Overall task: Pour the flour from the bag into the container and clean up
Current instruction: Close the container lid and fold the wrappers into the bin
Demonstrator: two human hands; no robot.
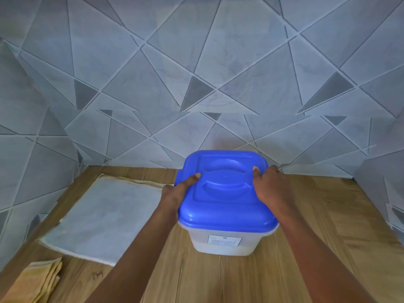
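A translucent white container with a paper label stands on the wooden table, covered by a blue lid. My left hand grips the lid's left edge, thumb on top. My right hand grips the right edge, thumb on top as well. To the left of the container a flat white bag lies on the table.
A folded yellow cloth lies at the table's front left corner. The wooden table sits in a corner of grey geometric-tiled walls at the back and both sides.
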